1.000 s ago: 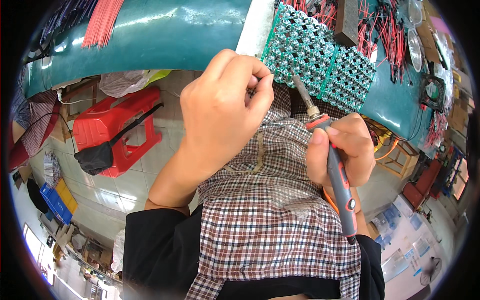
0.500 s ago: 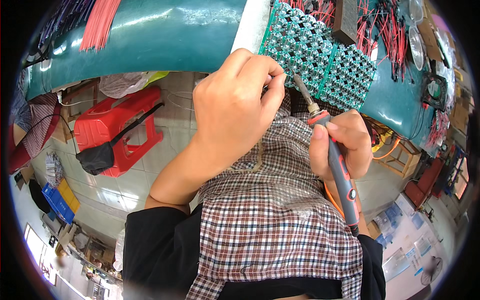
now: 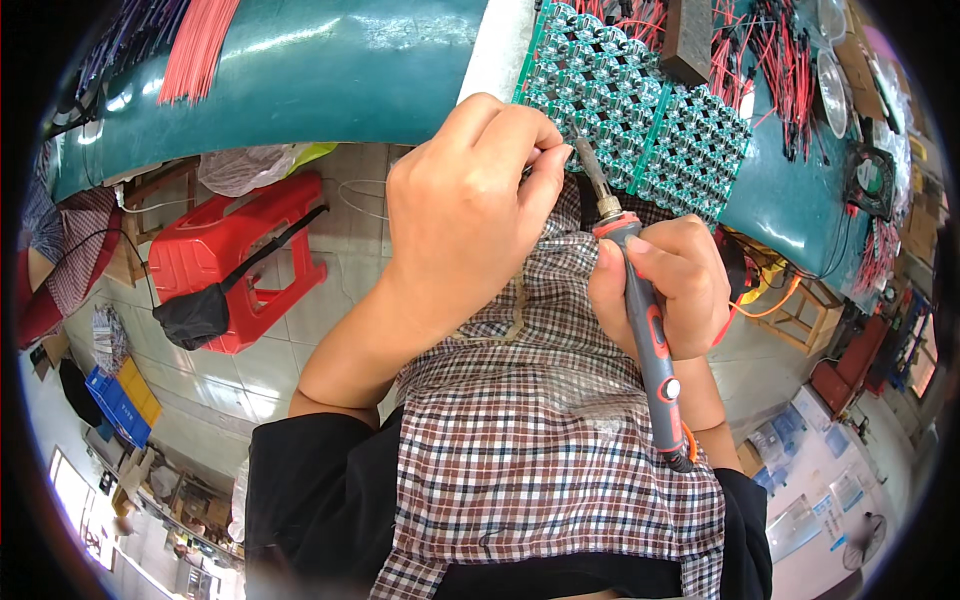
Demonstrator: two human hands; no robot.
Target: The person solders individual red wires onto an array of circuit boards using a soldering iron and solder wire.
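My right hand (image 3: 672, 290) grips a grey and red soldering iron (image 3: 652, 335), its metal tip pointing up and left over the near edge of a panel of green circuit boards (image 3: 600, 95). Rows of small clear, shiny parts cover the panel. Close to the iron's tip, my left hand (image 3: 470, 205) is closed in a pinch, thumb against forefinger. What sits between those fingertips is too small to make out. An orange cord (image 3: 692, 440) shows at the lower end of the iron's handle.
A dark rectangular block (image 3: 688, 40) rests at the panel's far edge, among red and black wires (image 3: 790, 80). Pink-red wires (image 3: 200, 50) lie at the table's far left. A small black fan (image 3: 868, 182) is at right. Below the table stands a red stool (image 3: 235, 265).
My right hand has shifted a little left with the soldering iron, bringing its tip slightly left and up. The left hand has barely moved.
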